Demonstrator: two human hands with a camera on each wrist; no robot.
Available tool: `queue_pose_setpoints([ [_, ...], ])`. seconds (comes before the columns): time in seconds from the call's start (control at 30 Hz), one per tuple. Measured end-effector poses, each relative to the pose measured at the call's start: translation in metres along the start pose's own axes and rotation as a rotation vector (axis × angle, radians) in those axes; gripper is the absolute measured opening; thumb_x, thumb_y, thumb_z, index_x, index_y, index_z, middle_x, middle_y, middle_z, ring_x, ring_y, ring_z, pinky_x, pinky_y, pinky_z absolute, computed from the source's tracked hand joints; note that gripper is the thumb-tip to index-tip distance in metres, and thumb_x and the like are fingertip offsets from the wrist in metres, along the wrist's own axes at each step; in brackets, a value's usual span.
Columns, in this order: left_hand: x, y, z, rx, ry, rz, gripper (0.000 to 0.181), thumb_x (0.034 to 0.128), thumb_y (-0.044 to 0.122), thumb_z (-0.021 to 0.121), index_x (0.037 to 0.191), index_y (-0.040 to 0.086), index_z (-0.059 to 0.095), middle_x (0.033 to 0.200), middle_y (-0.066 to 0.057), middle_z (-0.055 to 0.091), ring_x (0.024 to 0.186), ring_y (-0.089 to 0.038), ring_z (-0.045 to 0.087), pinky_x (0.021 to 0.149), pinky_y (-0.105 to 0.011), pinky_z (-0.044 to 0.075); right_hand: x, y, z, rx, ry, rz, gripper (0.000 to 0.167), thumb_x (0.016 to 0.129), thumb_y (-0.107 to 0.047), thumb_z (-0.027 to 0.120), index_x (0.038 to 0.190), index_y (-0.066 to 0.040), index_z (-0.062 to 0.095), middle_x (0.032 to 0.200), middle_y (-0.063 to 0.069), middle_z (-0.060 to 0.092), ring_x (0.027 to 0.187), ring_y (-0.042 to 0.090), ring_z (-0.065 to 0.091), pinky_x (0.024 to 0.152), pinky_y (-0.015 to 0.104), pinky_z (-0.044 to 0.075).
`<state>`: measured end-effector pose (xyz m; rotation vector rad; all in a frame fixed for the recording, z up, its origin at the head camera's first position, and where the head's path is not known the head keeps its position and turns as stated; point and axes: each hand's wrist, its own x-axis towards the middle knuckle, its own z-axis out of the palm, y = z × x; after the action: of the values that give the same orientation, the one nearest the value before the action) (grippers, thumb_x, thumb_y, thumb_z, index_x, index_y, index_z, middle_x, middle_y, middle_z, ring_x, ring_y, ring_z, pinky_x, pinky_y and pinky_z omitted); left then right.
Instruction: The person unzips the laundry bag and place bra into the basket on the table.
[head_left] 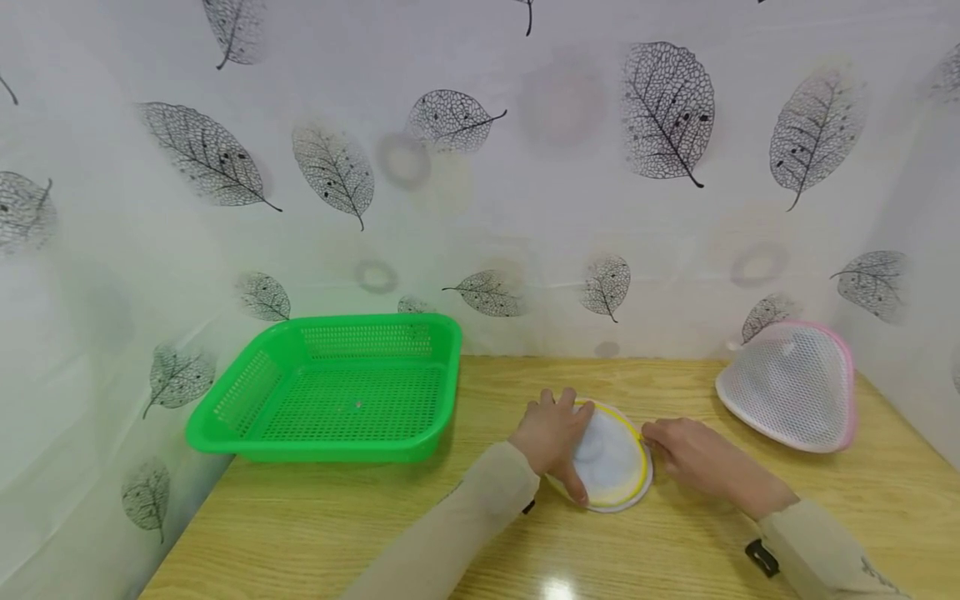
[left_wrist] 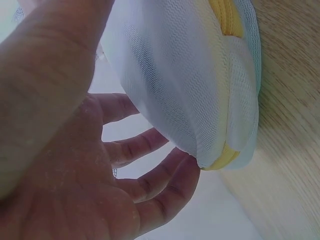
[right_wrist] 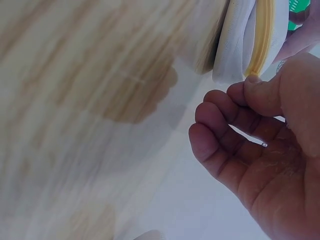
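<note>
A round white mesh laundry bag (head_left: 609,458) with a yellow zipper (head_left: 645,475) along its rim lies on the wooden table in the head view. My left hand (head_left: 553,442) grips its left side, fingers at the far edge and thumb at the near edge. The left wrist view shows the bag's domed mesh (left_wrist: 165,75) between thumb and fingers. At the bag's right edge my right hand (head_left: 693,458) pinches the zipper with thumb and index finger. In the right wrist view these fingertips (right_wrist: 254,80) meet the yellow zipper band (right_wrist: 262,37); they hide any pull tab.
A green plastic basket (head_left: 420,450) with perforated sides stands at the left of the table (head_left: 337,533). Another white mesh bag (head_left: 787,392), trimmed in pink, rests at the back right. A leaf-patterned white curtain (head_left: 510,208) hangs behind the table.
</note>
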<state>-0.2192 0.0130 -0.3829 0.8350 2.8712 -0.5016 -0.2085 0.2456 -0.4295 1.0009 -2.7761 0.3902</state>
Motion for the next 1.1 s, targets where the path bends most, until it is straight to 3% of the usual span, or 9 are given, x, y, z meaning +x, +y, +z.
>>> queue_pose_setpoints([
  [1.1,-0.0026,0.0003,-0.0046,-0.05,-0.01,-0.011,0.124,0.0497,0.081,0.086,0.154,0.032,0.039,0.145,0.002,0.045,0.119,-0.021,0.052,0.094,-0.03,0.053,-0.0057,-0.0026,0.0033,-0.026,0.036,-0.019,0.025,0.091,0.0,0.067,0.079,-0.018,0.054,0.068,-0.017,0.042,0.063,-0.002,0.036,0.055,0.021,0.037],
])
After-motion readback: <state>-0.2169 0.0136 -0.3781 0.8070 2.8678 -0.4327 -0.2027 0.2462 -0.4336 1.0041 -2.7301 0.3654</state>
